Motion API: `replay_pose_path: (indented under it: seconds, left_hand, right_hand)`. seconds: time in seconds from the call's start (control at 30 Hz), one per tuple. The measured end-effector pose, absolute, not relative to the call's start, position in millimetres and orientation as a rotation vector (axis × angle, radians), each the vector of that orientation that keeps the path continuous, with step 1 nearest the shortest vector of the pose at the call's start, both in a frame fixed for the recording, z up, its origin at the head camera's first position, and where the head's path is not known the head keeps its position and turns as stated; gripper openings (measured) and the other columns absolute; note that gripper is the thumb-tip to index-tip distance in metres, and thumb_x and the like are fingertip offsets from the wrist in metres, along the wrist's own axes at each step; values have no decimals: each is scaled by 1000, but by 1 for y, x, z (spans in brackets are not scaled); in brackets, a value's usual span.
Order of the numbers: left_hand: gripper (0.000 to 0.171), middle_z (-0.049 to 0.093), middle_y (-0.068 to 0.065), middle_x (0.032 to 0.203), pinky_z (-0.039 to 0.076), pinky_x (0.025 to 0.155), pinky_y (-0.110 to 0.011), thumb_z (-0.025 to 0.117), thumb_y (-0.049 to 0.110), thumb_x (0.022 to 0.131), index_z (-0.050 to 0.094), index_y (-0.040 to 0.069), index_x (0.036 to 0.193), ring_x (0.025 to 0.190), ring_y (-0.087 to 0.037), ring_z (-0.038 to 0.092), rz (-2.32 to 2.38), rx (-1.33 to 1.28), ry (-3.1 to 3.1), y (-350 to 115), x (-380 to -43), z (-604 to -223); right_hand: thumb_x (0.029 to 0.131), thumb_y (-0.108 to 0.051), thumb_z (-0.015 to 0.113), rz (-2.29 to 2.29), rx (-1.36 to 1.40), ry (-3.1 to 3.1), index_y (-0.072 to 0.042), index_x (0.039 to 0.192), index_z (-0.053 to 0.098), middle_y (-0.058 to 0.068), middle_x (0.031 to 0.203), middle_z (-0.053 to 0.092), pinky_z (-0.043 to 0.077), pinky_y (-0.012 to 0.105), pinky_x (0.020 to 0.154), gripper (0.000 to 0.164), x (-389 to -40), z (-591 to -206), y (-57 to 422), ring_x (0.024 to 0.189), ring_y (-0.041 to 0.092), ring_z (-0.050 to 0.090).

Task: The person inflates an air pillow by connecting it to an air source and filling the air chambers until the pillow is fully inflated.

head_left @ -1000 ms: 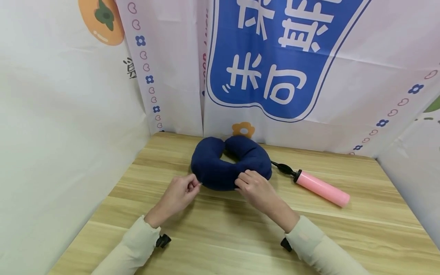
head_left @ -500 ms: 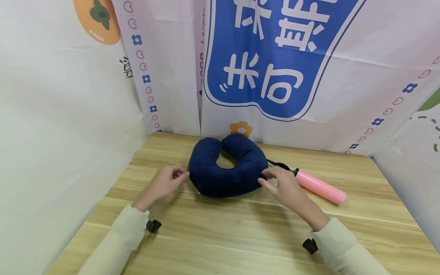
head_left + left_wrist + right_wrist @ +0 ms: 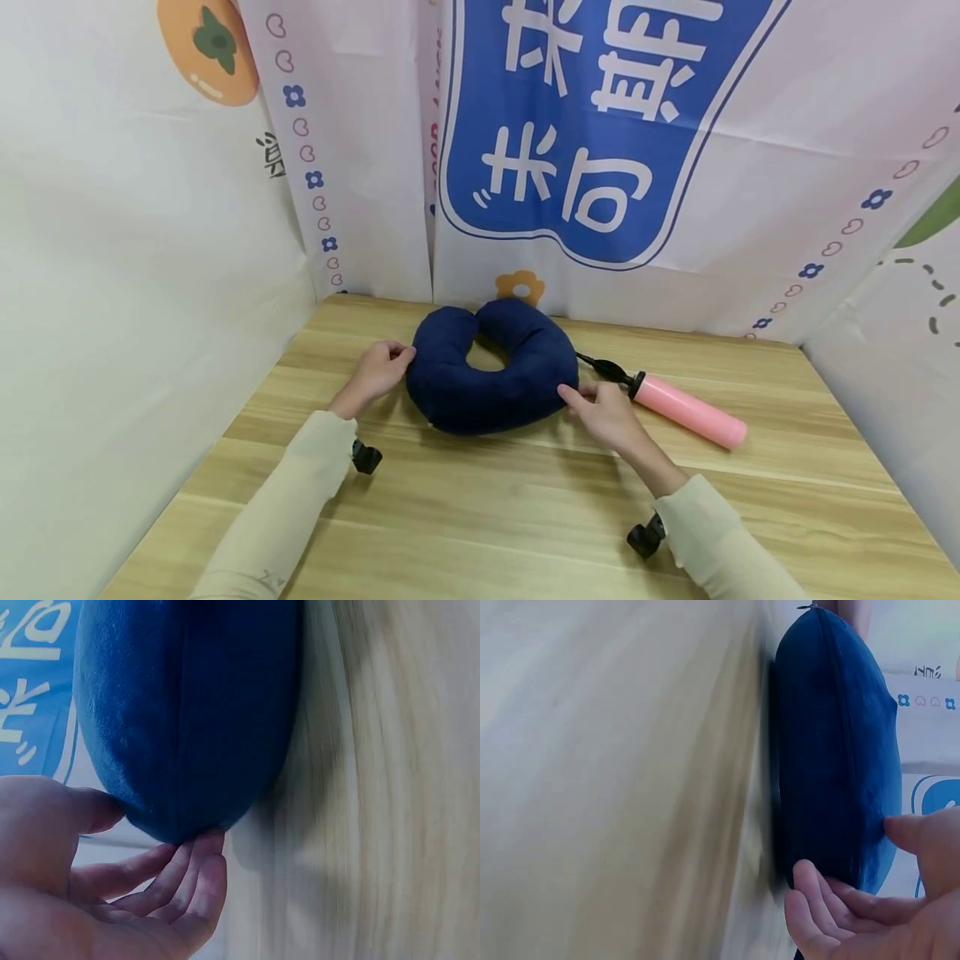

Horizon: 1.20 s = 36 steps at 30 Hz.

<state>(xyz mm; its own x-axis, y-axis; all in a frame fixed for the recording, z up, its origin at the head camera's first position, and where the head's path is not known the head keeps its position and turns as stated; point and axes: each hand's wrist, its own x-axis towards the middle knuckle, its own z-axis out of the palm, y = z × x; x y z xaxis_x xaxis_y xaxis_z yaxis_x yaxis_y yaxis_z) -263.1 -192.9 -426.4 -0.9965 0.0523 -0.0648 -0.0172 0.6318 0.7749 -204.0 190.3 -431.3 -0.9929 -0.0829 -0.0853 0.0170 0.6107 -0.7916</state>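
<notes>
A navy blue U-shaped neck pillow [image 3: 491, 396] lies on the table, its opening toward the back wall. My left hand [image 3: 380, 367] holds its left side, with the thumb [image 3: 97, 810] on one face and the fingertips at the other. On the right side, my right hand [image 3: 603, 410] grips the pillow between a thumb [image 3: 904, 831] on top and fingers curled low against it. A seam zip runs along the pillow's outer edge, and its small zipper pull [image 3: 808, 607] shows at the front left corner.
Right of the pillow lies a pink hand pump [image 3: 690, 410] with a black nozzle end [image 3: 609, 369] pointing at the pillow. Printed sheets hang as a back wall [image 3: 375, 167], with white side walls. The wooden table [image 3: 480, 517] extends toward me.
Both hands have left the pillow's front edge, where they were close together, and moved outward to its two sides. The pillow now shows its front edge fully.
</notes>
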Motion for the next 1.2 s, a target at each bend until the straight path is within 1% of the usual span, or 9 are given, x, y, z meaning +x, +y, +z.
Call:
replay_pose_path:
  seconds: [0.17,0.3,0.47,0.6,0.7,0.77,0.97,1.07,1.2]
  left_hand:
    - [42,68,-16,110,49,74,-30,49,32,112,66,-2,129,89,-22,60,1352,51,2775,-190,-247,-420]
    - [40,72,-20,110,55,76,-34,53,30,111,68,-5,123,91,-26,67,1363,85,2823,-187,-223,-417]
    - [44,74,-21,116,61,89,-42,58,34,108,67,-6,123,107,-30,73,1330,90,2805,-177,-188,-420]
    - [41,77,-16,107,61,82,-36,61,35,107,71,-4,117,99,-26,75,1322,159,2749,-175,-177,-423]
    - [39,78,-15,98,57,72,-31,60,34,108,74,-2,112,89,-25,75,1292,178,2773,-187,-183,-421]
    - [39,78,-16,97,55,68,-29,58,33,109,74,-1,114,88,-27,74,1271,140,2813,-200,-193,-417]
    - [41,75,-23,114,55,73,-26,53,30,110,69,-3,128,103,-36,73,1302,13,2875,-227,-234,-417]
    - [43,73,-22,117,54,76,-27,52,33,110,67,-2,131,102,-34,72,1278,-7,2864,-229,-244,-422]
    - [40,72,-20,113,52,76,-29,54,32,109,69,-1,126,94,-27,68,1245,-13,2905,-228,-242,-429]
  right_hand:
    - [107,-45,59,-1454,-31,2653,2,131,69,22,110,78,59,41,93,54,-215,-423,187,111,36,72]
    - [108,-40,59,-1548,16,2569,4,140,63,22,116,73,56,46,102,54,-227,-419,188,115,37,69]
    - [110,-35,56,-1605,65,2492,7,150,52,26,144,61,51,49,113,59,-240,-419,194,125,35,65]
    - [110,-35,53,-1550,69,2495,7,154,47,27,151,56,51,46,113,60,-244,-420,202,129,34,62]
    - [110,-37,54,-1471,31,2537,6,149,54,25,140,65,54,41,106,58,-242,-422,208,125,32,65]
    - [110,-38,55,-1413,-19,2559,5,139,63,22,129,71,55,38,102,52,-236,-423,210,120,29,68]
    - [109,-30,59,-1275,-234,2501,7,107,75,19,99,78,64,39,86,40,-201,-418,203,94,26,76]
    - [108,-29,60,-1271,-307,2423,7,107,75,17,97,78,64,37,81,39,-185,-419,189,89,22,76]
    - [107,-36,62,-1295,-327,2420,1,107,76,13,96,78,56,27,67,39,-177,-424,170,82,17,70]
